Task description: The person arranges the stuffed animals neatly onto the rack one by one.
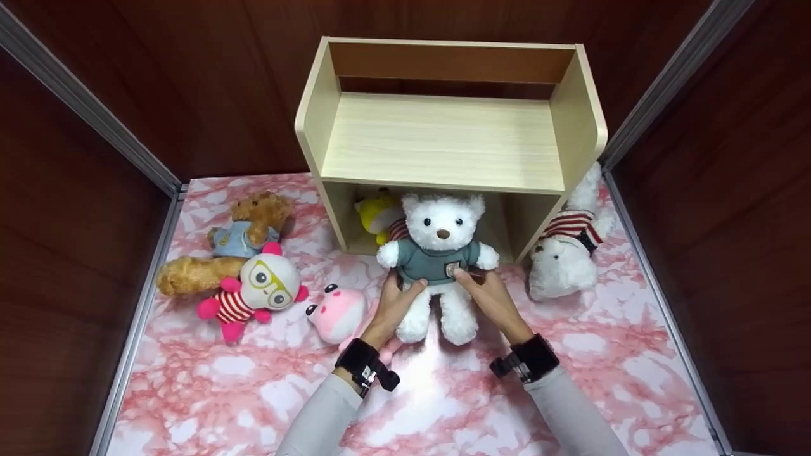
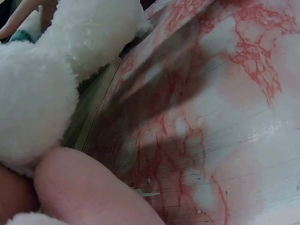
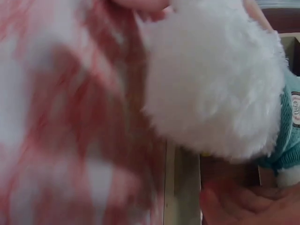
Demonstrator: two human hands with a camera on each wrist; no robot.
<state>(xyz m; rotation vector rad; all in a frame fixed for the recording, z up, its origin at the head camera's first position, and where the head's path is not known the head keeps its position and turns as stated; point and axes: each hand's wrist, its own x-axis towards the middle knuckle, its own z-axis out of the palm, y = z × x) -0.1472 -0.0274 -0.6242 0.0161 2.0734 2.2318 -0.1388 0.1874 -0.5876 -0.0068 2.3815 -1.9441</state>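
A white teddy bear [image 1: 442,229] in a dark green shirt is held upright, facing me, before the lower opening of the wooden shelf [image 1: 443,139]. My left hand [image 1: 394,305] grips its lower body from the left, thumb in front. On the other side my right hand [image 1: 497,303] grips it too, thumb near the shirt's patch. The fingers behind the bear are hidden in the head view. White plush [image 2: 101,35] fills much of the left wrist view. In the right wrist view, the fluffy lower body [image 3: 215,89] hangs clear of the patterned floor.
Inside the lower compartment sits a yellow plush toy [image 1: 378,212], partly behind the bear. A pink frog plush [image 1: 339,315] lies by my left wrist. Further left are a pink-and-white panda plush [image 1: 269,282] and a brown bear [image 1: 253,221]. Another white bear [image 1: 564,269] lies right of the shelf.
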